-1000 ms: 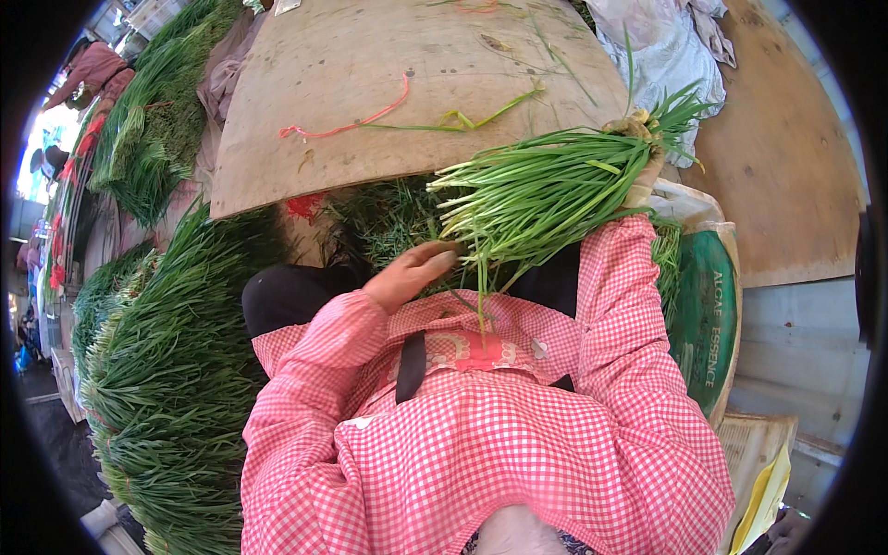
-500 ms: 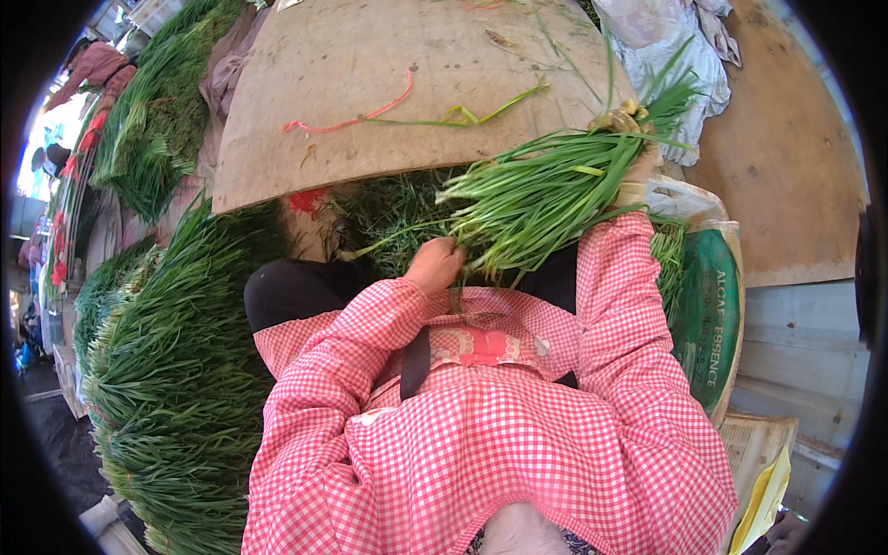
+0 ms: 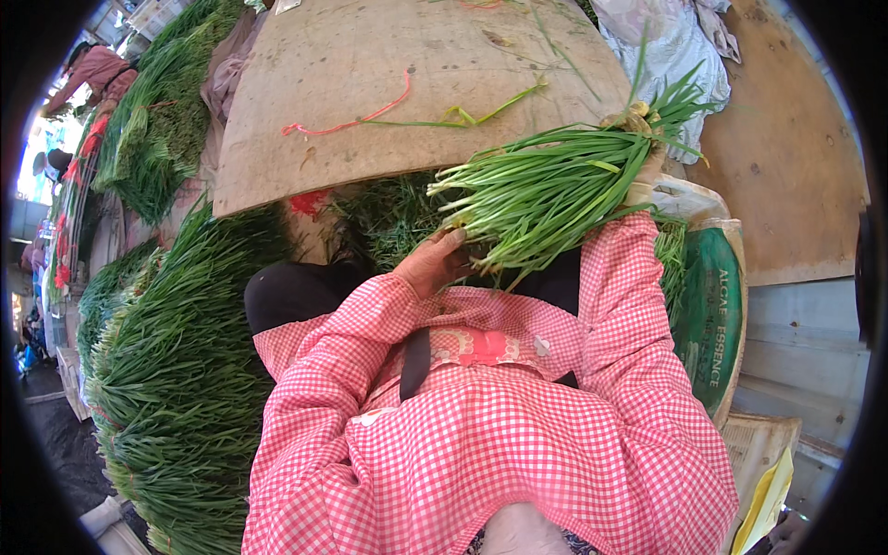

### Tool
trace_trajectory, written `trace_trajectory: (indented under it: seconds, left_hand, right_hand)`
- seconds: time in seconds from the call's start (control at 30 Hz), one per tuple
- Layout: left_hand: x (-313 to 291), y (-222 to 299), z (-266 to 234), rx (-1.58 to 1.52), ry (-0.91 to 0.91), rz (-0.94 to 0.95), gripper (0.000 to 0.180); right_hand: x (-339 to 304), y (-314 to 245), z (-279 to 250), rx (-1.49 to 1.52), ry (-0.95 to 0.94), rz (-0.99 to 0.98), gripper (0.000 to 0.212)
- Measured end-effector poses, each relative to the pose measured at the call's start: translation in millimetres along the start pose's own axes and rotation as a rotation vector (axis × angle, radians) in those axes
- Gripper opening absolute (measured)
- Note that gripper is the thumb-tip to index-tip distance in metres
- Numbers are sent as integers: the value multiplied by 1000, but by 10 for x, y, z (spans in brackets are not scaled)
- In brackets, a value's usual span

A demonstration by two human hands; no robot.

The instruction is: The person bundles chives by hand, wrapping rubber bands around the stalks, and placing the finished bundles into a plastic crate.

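the bunch of green stalks (image 3: 555, 190) lies slanted, its tied end up by the right hand (image 3: 647, 162), which grips it there. the left hand (image 3: 433, 264) is curled around the loose tips, low and close to the body.

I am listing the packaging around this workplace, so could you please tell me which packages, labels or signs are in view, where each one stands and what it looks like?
Green sack: at the person's right side, beside the right sleeve; rounded, dark green with pale lettering and a white upper edge.
Yellow bag: lower right corner, below the sack; crumpled, bright yellow.
No signs or screens are visible.
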State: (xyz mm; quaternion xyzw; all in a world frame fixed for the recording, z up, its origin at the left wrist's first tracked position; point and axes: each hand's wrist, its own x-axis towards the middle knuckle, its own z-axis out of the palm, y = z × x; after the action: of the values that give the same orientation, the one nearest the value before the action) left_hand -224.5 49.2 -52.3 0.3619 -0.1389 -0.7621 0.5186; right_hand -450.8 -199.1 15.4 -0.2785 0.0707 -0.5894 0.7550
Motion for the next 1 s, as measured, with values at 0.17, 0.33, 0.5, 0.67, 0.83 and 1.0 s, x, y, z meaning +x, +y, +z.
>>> trace_trajectory:
  seconds: [0.17, 0.33, 0.5, 0.67, 0.83, 1.0]
  left_hand:
    - [-7, 1, 168, -144, 194, 180, 38]
    - [54, -46, -371, -208, 352, 124, 17]
    - [-113, -194, -763, -301, 943, 51, 8]
    - [53, -165, -890, -50, 270, 178, 20]
    - [100, 94, -218, 34, 117, 175, 49]
    - [64, 285, -13, 149, 113, 103, 40]
  right_hand:
    - [23, 58, 43, 36, -53, 22, 34]
    - [149, 151, -184, 135, -117, 102, 33]
    - [20, -73, 42, -7, -166, -40, 35]
    - [23, -69, 0, 39, -26, -62, 28]
    - [-73, 68, 242, 208, -188, 133, 31]
    - [-97, 63, 322, 39, -153, 161, 31]
